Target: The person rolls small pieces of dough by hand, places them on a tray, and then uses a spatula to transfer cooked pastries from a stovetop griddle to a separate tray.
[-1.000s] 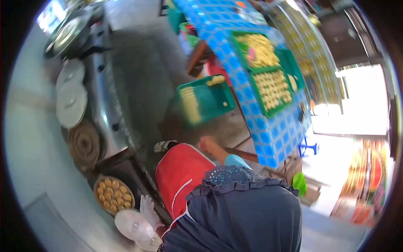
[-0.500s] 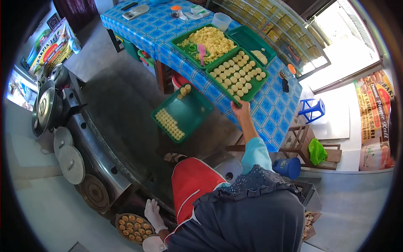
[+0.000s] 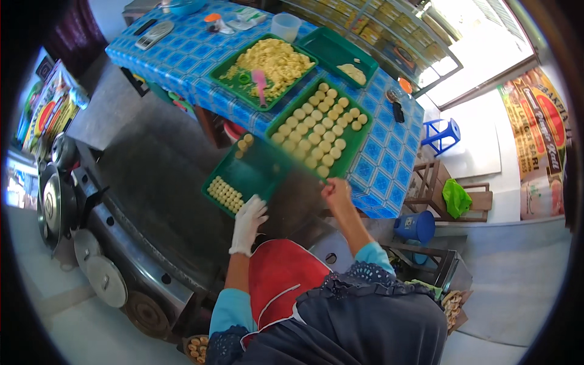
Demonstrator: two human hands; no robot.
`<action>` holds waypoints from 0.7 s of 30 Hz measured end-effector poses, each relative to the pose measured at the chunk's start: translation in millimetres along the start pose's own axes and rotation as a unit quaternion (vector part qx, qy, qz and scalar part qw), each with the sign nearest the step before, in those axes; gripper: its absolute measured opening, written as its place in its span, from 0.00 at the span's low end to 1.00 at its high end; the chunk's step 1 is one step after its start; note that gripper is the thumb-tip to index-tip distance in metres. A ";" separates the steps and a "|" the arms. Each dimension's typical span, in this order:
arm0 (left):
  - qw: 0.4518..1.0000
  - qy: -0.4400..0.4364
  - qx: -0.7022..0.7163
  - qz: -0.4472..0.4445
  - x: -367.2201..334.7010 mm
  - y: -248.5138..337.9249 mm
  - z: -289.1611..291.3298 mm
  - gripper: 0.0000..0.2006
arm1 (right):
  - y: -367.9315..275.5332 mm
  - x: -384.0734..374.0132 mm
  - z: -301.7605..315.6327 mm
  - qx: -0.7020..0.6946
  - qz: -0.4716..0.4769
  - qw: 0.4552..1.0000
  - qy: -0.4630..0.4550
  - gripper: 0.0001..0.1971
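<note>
Gloved left hand [image 3: 248, 224] open beneath lower green tray [image 3: 255, 176]; bare right hand [image 3: 336, 190] pinched at the upper tray [image 3: 353, 141] edge.

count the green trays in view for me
4: one with crumbly yellow filling on the blue table, one nearly empty tray behind it, one full of round dough balls at the table edge, one lower tray by the gloved left hand.

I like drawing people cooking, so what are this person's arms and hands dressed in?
The left hand wears a thin white glove that reaches the wrist. The right hand is bare, with no glove. Both arms have light blue sleeves: the left sleeve ends near the elbow with a dark lacy edge over it, and the right sleeve ends partway along the forearm.
</note>
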State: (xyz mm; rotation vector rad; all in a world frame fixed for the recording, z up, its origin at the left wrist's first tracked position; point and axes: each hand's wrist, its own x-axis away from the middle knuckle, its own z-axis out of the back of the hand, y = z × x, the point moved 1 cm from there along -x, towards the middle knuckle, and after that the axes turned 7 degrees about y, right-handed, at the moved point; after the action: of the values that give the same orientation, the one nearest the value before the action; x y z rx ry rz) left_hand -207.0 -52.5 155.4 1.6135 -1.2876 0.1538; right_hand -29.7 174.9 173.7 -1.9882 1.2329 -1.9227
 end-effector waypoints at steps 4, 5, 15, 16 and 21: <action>0.983 -0.118 0.144 -0.005 -53.0 -24.2 -67.8 0.30 | 51.5 57.1 34.4 0.091 -0.031 0.995 -0.024 0.09; 0.978 -0.086 0.192 0.011 -54.1 -30.8 -85.8 0.24 | 61.9 63.6 49.4 0.080 -0.033 0.996 -0.029 0.09; 0.977 -0.029 0.210 -0.027 -17.4 -30.8 -40.5 0.22 | -16.5 90.9 118.4 0.460 0.378 0.800 -0.074 0.07; 0.977 -0.046 0.205 -0.041 -14.3 -33.9 -14.9 0.23 | -25.4 75.0 110.3 0.476 0.534 0.694 -0.078 0.06; 0.965 0.041 0.249 -0.063 90.6 -2.0 34.8 0.24 | -40.2 115.4 -42.8 0.461 0.739 0.428 -0.241 0.10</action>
State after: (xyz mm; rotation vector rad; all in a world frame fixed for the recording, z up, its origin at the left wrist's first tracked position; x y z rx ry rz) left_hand -183.4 -137.9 195.1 2.0848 -1.1312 0.4928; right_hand -64.2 150.6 296.1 -0.2208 0.7323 -0.5366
